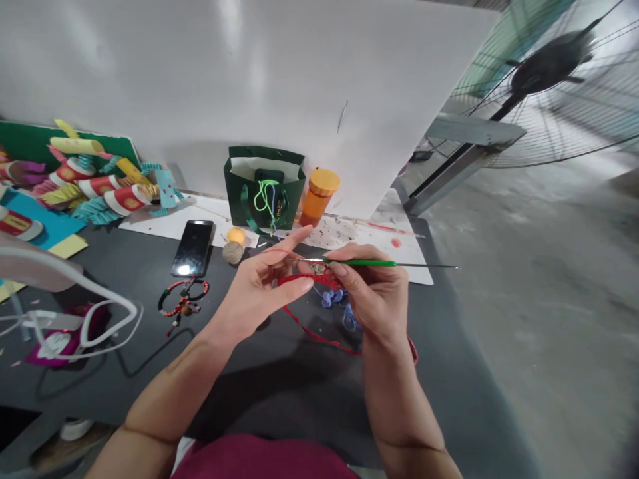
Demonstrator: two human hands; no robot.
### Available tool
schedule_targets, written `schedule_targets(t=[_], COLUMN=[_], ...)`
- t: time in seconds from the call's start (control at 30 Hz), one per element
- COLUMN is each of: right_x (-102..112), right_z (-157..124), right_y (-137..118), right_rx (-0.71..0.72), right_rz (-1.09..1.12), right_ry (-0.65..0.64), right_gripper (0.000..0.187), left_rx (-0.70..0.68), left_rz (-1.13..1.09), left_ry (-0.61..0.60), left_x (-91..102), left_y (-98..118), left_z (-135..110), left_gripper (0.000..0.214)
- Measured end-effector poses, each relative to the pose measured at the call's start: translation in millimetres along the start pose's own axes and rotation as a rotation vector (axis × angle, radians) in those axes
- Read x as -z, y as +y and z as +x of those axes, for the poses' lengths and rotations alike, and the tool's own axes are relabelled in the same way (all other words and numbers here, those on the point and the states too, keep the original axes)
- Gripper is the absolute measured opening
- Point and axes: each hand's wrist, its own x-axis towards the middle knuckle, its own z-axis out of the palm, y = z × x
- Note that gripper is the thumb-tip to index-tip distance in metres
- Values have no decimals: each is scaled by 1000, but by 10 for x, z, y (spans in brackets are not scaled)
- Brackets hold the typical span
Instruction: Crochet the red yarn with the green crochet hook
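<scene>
Between thumb and fingers, my left hand pinches a small red crochet piece, its index finger raised with red yarn running over it. A crochet hook with a green grip lies level in my right hand, its tip end at the red piece and its thin metal shaft pointing right. A red strand hangs from the work in a loop over the dark table. Blue-violet yarn shows behind the hands, partly hidden by my right hand.
Behind my hands stand a dark green paper bag and an orange jar. To the left lie a phone, a beaded bracelet, small yarn balls and paper-cup crafts. A fan stands beyond the table's right edge.
</scene>
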Motion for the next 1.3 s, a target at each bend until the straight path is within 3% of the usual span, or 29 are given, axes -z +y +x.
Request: schedule_targets(t=[0.27, 1.3], right_x=[-3, 30], right_z=[-4, -8], right_y=[6, 50], right_rx=[-35, -42], right_rz=[-6, 22], right_ry=[8, 2], right_gripper=[5, 7], left_rx=[-12, 15], left_rz=[-10, 31], left_ry=[2, 14], left_x=[4, 34], left_y=[7, 48], left_z=[1, -9], left_gripper=[10, 9])
